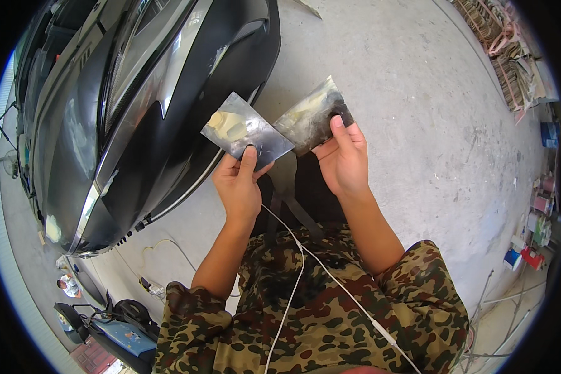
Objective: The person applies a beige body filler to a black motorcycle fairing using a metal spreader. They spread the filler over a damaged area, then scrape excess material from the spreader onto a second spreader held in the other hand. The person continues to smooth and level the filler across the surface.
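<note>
bumper (137,177) patched in places; work looks part done.
left side, pale patches (53,229), none painted over. mid-scene, left hand (240,190) pinches grey plate (262,129), thumb on top. just right, corners meeting or overlapping, can't tell which: darker plate (315,118), gripped in right hand (346,162). both held up near the bumper, yellowish paste (234,129) on each, so spreading seems left to do.

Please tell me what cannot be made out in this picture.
All in the head view:
- Left hand: fingers partly hidden behind the silvery plate.
- Right hand: fingers partly hidden behind the darker plate.
- Black vehicle: cut off by the upper edge.
- Distant person: too small for detail.
</note>
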Available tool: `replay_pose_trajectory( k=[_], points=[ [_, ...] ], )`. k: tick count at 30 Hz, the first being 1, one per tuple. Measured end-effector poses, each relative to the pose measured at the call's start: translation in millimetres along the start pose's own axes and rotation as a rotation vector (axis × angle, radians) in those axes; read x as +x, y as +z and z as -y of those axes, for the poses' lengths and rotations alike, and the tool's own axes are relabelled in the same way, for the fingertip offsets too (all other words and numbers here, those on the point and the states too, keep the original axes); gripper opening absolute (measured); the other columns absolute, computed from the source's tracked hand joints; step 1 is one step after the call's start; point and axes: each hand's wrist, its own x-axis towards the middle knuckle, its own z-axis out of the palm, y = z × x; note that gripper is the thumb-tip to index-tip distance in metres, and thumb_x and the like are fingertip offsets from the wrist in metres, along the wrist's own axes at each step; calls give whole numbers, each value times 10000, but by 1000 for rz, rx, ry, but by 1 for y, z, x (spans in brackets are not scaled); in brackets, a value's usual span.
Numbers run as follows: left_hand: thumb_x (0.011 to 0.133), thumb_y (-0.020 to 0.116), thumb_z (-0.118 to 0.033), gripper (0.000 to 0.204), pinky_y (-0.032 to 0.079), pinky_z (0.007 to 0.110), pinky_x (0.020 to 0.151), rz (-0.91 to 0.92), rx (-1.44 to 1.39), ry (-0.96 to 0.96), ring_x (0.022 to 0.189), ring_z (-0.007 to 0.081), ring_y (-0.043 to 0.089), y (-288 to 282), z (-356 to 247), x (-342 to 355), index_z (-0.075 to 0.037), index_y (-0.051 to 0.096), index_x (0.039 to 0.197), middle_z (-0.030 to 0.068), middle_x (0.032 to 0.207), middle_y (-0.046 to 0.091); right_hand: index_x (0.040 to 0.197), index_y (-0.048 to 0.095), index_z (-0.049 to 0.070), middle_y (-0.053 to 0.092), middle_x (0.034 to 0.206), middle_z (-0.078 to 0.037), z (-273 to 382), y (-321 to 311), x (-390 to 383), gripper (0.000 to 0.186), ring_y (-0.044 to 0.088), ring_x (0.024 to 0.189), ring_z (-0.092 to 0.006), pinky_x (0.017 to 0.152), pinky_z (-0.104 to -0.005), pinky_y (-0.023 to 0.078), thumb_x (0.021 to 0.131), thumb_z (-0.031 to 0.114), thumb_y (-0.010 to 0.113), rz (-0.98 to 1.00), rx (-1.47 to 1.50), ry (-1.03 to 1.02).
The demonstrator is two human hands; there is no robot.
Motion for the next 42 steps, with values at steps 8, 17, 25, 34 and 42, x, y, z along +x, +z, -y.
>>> replay_pose_trajectory(
  k=[8,17,25,34,42],
  points=[
    [1067,686,-173,246,675,382,825,9,66,-17,922,140,743,-6,-4,-1,4,719,1235,60,1057,767,1435,614,-86,733,1184,-79,2,11,-16,392,653,1019,-102,901,-271,534,1099,115,619,168,-346,-126],
    [1073,674,-154,216,672,361,798,23,115,-18,874,117,724,-6,0,-2,15,740,1189,54,1011,765,1355,702,-29,789,1062,-93,4,6,-29,325,672,875,-81,786,-234,529,1052,78,654,191,-933,-229],
    [1076,665,-142,205,668,352,814,5,153,-50,865,110,720,-15,5,-1,24,743,1167,57,994,765,1310,732,3,782,1047,-161,-12,-18,-33,305,726,846,-195,771,-283,547,1012,44,681,300,-1194,-382],
    [1069,670,-133,197,686,387,825,85,-35,-57,871,124,731,-16,-8,-4,19,730,1179,57,1009,758,1248,742,23,790,1102,-117,-12,-65,-11,232,750,962,-214,899,-353,583,1053,85,632,160,-1060,-34],
    [1078,647,-158,202,678,337,831,312,-181,-459,978,149,755,-4,-2,-11,-11,717,1197,81,1125,768,1214,652,14,728,1032,-32,6,-48,45,324,689,873,-106,769,-288,589,1079,309,659,291,-308,444]
  ],
)
